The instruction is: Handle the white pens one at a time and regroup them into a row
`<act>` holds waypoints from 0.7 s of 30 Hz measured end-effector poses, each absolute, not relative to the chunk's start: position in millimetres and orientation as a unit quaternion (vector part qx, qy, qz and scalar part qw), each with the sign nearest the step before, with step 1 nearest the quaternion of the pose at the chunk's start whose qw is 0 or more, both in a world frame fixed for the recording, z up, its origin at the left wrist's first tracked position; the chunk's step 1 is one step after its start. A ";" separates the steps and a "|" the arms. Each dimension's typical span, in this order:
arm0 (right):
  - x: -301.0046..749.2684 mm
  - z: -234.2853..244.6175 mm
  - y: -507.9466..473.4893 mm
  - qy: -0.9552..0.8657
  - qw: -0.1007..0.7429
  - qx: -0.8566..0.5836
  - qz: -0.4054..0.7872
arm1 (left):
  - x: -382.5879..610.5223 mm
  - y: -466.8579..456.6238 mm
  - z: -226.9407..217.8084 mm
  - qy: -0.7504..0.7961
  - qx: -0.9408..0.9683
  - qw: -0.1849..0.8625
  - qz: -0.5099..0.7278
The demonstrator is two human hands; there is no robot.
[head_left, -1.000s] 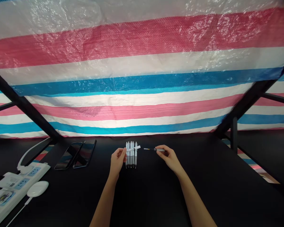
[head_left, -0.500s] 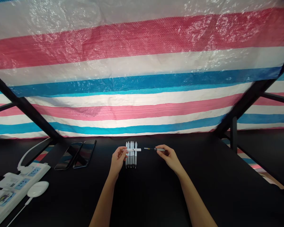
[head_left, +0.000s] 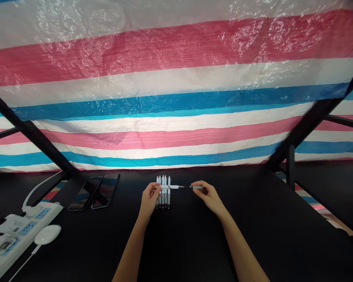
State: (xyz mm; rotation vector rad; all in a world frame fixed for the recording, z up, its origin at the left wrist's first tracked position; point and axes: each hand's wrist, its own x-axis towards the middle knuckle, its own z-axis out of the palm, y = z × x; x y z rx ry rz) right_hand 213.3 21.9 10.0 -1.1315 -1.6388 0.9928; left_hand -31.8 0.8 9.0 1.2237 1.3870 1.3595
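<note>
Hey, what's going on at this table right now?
A person is putting a pen together over a black table. The left hand holds a white pen barrel, and the right hand holds the refill, its tip at the barrel's open end. A row of finished pens lies just behind.

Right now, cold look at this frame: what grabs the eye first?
The striped tarp, red, white and blue, fills the whole upper part of the view. Below it, mid-table, the left hand holds a white pen barrel end to end with the refill part in the right hand, over a row of white pens. Two phones and a white power strip lie on the left.
</note>
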 end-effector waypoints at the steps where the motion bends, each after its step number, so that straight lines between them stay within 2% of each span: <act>1: 212.8 10.5 21.5 -0.661 0.440 -0.456 0.402 | -31.0 0.5 9.6 0.550 0.487 0.409 0.541; 21: 198.7 19.3 12.9 -0.684 0.406 -0.452 0.403 | -10.3 -5.4 12.9 0.540 0.506 0.407 0.536</act>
